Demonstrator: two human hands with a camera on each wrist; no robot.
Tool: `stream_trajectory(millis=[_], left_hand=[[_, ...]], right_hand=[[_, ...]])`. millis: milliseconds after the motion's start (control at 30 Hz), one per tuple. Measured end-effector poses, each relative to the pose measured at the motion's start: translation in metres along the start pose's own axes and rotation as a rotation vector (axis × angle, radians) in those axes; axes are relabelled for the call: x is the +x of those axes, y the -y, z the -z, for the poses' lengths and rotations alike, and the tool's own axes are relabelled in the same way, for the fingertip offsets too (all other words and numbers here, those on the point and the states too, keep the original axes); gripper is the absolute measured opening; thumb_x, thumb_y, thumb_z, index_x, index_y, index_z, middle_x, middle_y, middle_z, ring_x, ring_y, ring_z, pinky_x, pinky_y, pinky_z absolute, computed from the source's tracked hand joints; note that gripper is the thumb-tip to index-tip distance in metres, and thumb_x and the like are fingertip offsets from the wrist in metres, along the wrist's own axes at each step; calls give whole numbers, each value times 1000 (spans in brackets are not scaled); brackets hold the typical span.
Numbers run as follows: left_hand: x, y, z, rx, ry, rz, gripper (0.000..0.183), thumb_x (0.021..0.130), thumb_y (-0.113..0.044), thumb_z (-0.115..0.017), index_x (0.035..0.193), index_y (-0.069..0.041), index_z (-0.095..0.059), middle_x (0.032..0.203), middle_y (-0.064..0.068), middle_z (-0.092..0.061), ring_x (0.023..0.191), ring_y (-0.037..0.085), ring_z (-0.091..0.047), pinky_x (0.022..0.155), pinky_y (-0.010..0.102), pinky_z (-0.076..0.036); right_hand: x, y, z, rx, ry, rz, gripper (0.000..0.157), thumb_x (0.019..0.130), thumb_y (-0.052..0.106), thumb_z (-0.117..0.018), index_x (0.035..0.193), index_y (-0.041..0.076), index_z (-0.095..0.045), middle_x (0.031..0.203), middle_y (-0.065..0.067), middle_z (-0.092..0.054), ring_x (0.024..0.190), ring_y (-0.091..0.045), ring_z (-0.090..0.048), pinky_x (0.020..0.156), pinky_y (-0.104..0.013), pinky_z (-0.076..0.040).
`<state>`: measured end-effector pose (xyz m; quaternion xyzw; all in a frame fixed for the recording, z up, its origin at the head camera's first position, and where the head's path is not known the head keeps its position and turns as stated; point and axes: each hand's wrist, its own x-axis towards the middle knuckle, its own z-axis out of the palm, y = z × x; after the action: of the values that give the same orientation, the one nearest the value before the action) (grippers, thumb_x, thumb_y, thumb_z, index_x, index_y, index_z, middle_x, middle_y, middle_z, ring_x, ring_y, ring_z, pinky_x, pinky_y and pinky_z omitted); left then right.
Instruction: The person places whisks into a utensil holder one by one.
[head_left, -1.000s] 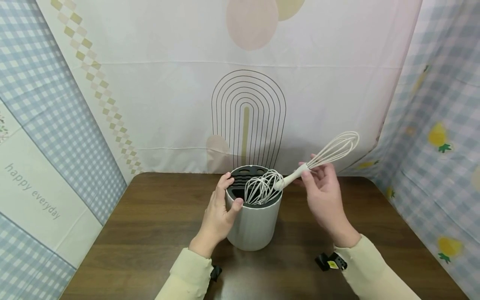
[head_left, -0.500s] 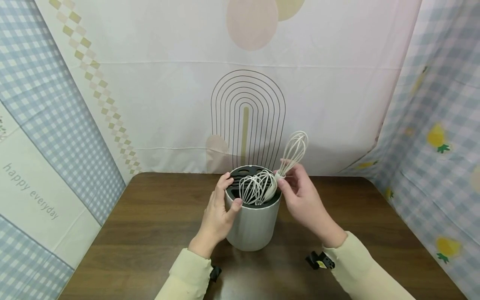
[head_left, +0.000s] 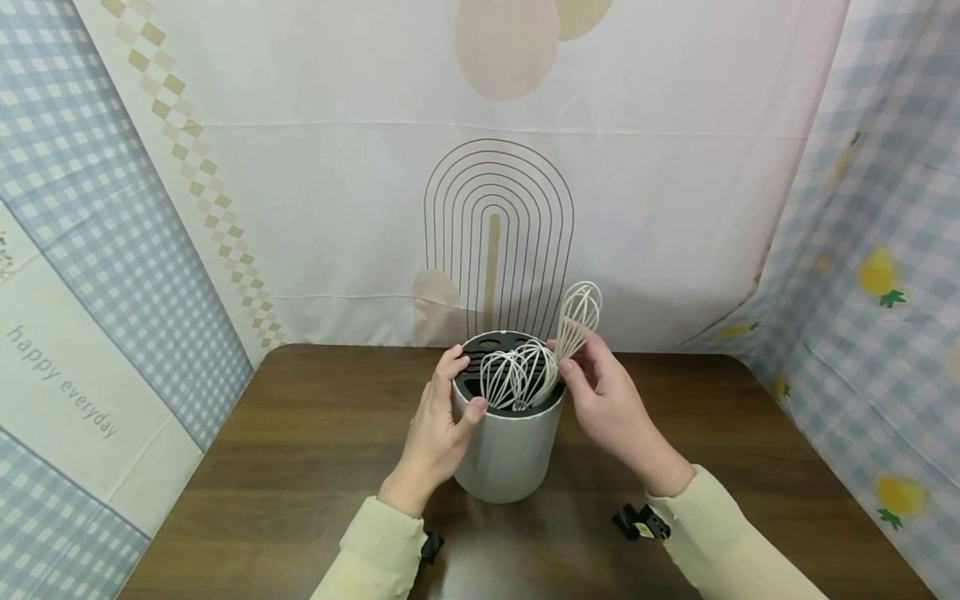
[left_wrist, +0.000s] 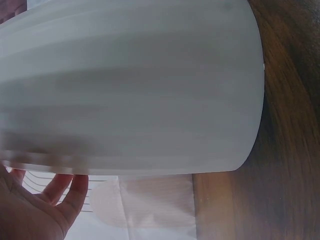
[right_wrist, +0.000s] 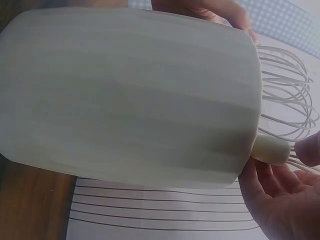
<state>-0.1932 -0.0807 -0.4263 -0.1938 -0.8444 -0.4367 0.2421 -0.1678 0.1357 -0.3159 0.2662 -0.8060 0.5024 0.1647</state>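
A light grey utensil holder (head_left: 502, 458) with a black slotted top stands on the table. My left hand (head_left: 431, 437) grips its left side, thumb at the front rim and fingers behind; in the left wrist view the holder wall (left_wrist: 130, 95) hides much of the hand. Two whisk heads (head_left: 504, 379) stick up from the large front opening. At the right of that opening, my right hand (head_left: 611, 400) pinches another white whisk (head_left: 581, 312) near its neck, wires up. In the right wrist view a short piece of its handle (right_wrist: 271, 149) shows above the rim; the rest is hidden inside.
The brown wooden table (head_left: 300, 467) ends at a printed white cloth (head_left: 337, 208) hanging behind. Checked cloths (head_left: 900, 333) hang at both sides. Small round holes and ridged slots lie in the back part of the holder's top.
The right hand has brought the whisk left to the holder, tilted it upright and lowered its handle into the front opening. The left hand stays on the holder.
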Motion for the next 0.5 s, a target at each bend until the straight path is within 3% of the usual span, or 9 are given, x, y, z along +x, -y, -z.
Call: stream_trajectory(millis=[133, 333, 400, 500], left_hand=[[0, -1, 0, 2, 1, -1, 61, 86, -57, -40, 137, -26, -25, 144, -10, -20, 123, 18, -32, 85, 50, -37], [0, -2, 0, 5, 3, 4, 61, 86, -57, -40, 137, -26, -24, 144, -11, -20, 122, 17, -33, 84, 50, -38], [-1, -2, 0, 5, 6, 5, 61, 86, -57, -40, 137, -26, -24, 144, -11, -20, 122, 18, -33, 83, 50, -38], [-1, -2, 0, 6, 7, 8, 61, 87, -56, -40, 137, -26, -24, 145, -10, -20, 122, 18, -33, 84, 50, -37]], right_hand=[[0, -2, 1, 39, -18, 11, 47, 89, -5, -45, 134, 2, -32, 121, -15, -50, 107, -26, -51, 84, -28, -43], [-1, -3, 4, 138, -89, 26, 67, 84, -11, -48, 140, 15, -23, 132, -13, -39, 115, -28, -43, 89, -42, -38], [-1, 3, 5, 146, -107, 38, 66, 84, -12, -49, 140, 14, -25, 132, -17, -38, 113, -29, -43, 88, -43, -39], [-2, 3, 7, 135, -123, 55, 60, 85, -10, -49, 137, 13, -32, 129, -16, -42, 109, -29, -46, 86, -34, -42]])
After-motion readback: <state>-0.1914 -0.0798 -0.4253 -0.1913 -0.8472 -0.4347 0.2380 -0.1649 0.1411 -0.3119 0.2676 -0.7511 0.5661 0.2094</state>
